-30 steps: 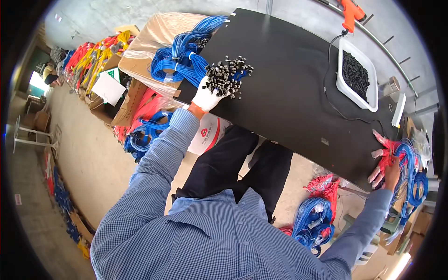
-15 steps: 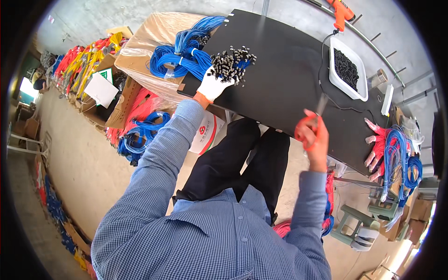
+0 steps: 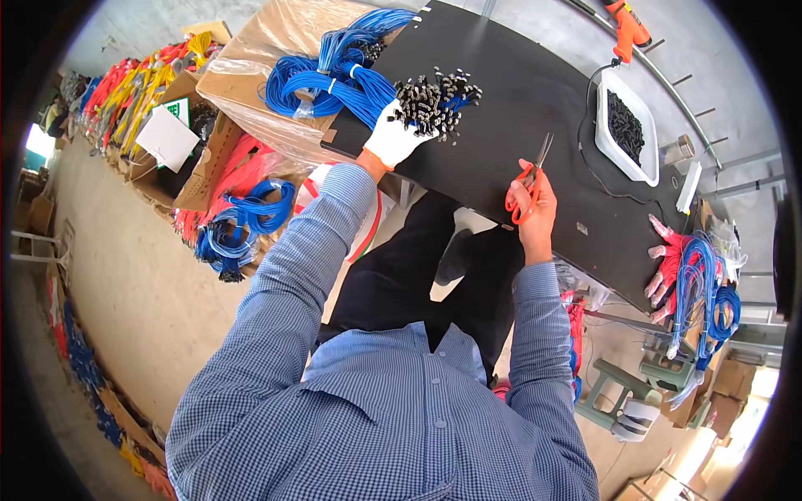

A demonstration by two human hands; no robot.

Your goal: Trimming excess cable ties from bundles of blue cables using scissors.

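Gripping a bundle of blue wires [image 3: 359, 79], the left hand [image 3: 391, 140], in a white glove, has its fingers closed round the bundle just behind the black-tipped wire ends [image 3: 439, 100], which fan out beyond the fingertips over the black table [image 3: 518, 92]. Trailing back from the fingers, the wires loop across a plastic-wrapped cardboard box [image 3: 276, 42]. Right hand [image 3: 535, 204], bare: fingers curled through the orange handles of a pair of scissors [image 3: 528, 179], blades nearly shut and pointing up past the fingertips, well apart from the wire ends. Beyond the scissor tips, to the right: white tray of black parts [image 3: 628, 125]. Further right, at table edge: pink glove [image 3: 668, 259] under blue wire coils [image 3: 706, 284].
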